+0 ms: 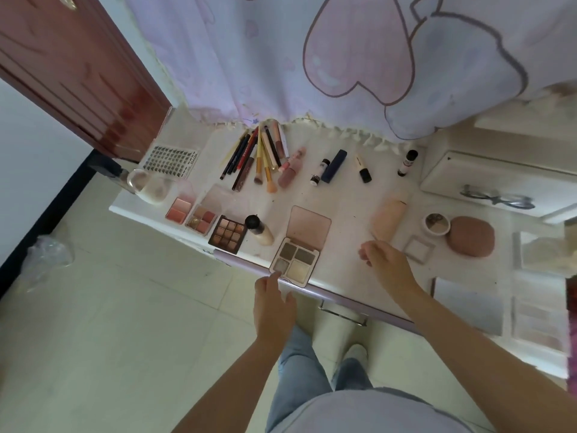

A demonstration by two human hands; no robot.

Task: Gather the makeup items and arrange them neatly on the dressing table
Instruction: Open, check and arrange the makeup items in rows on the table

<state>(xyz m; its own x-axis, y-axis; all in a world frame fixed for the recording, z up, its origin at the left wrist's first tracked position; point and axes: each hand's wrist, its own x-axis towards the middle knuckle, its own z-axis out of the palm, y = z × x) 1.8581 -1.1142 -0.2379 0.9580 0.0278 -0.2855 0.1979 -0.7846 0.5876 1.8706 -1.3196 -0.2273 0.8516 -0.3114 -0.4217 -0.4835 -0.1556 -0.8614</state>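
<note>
An open four-pan eyeshadow palette (296,260) with a mirrored lid lies at the front edge of the white dressing table (346,214). My left hand (273,304) is just below it, a fingertip touching its front corner, holding nothing. My right hand (385,264) hovers over the table to the palette's right, fingers loosely apart and empty. Just beyond it lies a peach tube (388,218). A nine-pan palette (227,234), a foundation bottle (260,231), two blush palettes (190,214) and a bunch of pencils and brushes (256,154) lie to the left.
Lipsticks and small bottles (334,165) line the back, under a hanging pink-and-lilac cloth (312,57). A round jar (436,223), a pink puff case (470,235) and a square compact (418,249) sit at right. A lash tray (170,159) and sponge case (150,185) occupy the left corner.
</note>
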